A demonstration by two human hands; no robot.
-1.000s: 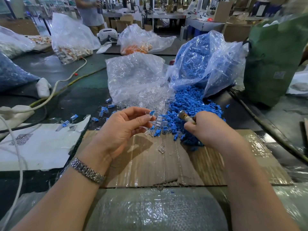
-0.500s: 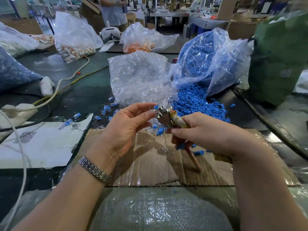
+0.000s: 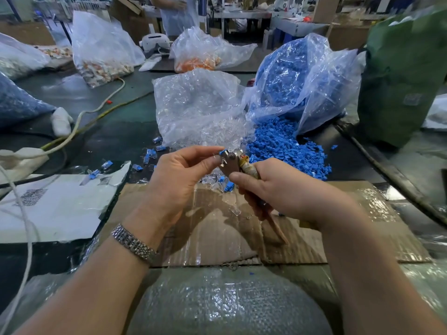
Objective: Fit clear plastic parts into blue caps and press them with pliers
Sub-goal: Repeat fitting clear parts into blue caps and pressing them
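Observation:
My left hand pinches a small blue cap with a clear part between thumb and fingertips. My right hand grips the handles of metal pliers, whose jaws sit around the cap. A pile of loose blue caps spills from a plastic bag behind my hands. A clear bag of clear plastic parts lies to its left. Several finished blue-and-clear pieces lie scattered on the dark table at the left.
A flattened cardboard sheet lies under my hands, with white paper to its left. A white cable crosses the left side. A green sack stands at right. More bags and a person are at the back.
My right hand lifted the pliers from the blue pile and brought the jaws up to the cap in my left hand. Both hands rose a little.

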